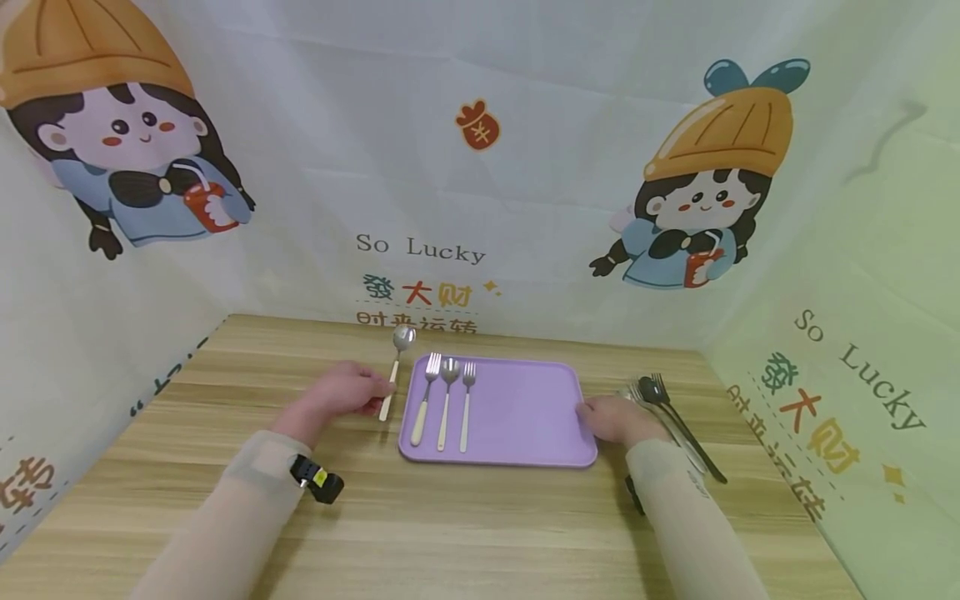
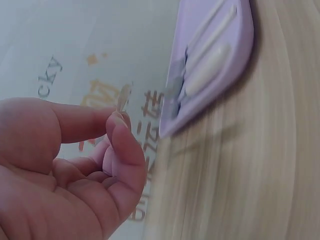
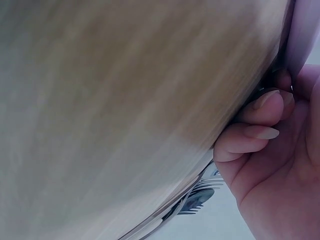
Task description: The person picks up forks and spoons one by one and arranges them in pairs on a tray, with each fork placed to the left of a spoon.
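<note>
My left hand (image 1: pixel 348 390) pinches the cream handle of a spoon (image 1: pixel 403 337) between thumb and fingertip, left of the tray. In the left wrist view only a blurred bit of the spoon (image 2: pixel 123 97) shows past the fingertips. A lilac rectangular tray (image 1: pixel 528 408) lies on the table. At its right edge my right hand (image 1: pixel 611 417) grips the rim, thumb on top and fingers curled beneath. On the tray's left side lie a thick-handled fork (image 1: pixel 420 423), a spoon-shaped piece (image 1: pixel 444 417) and a slimmer fork (image 1: pixel 466 417), side by side with heads pointing away.
Right of my right hand lies a loose bunch of cutlery, with a black fork (image 1: pixel 678 425), a dark spoon (image 1: pixel 649 388) and silver pieces partly hidden by the forearm. A printed cloth (image 1: pixel 540 250) hangs behind the wooden table (image 1: pixel 480 525) and along both sides.
</note>
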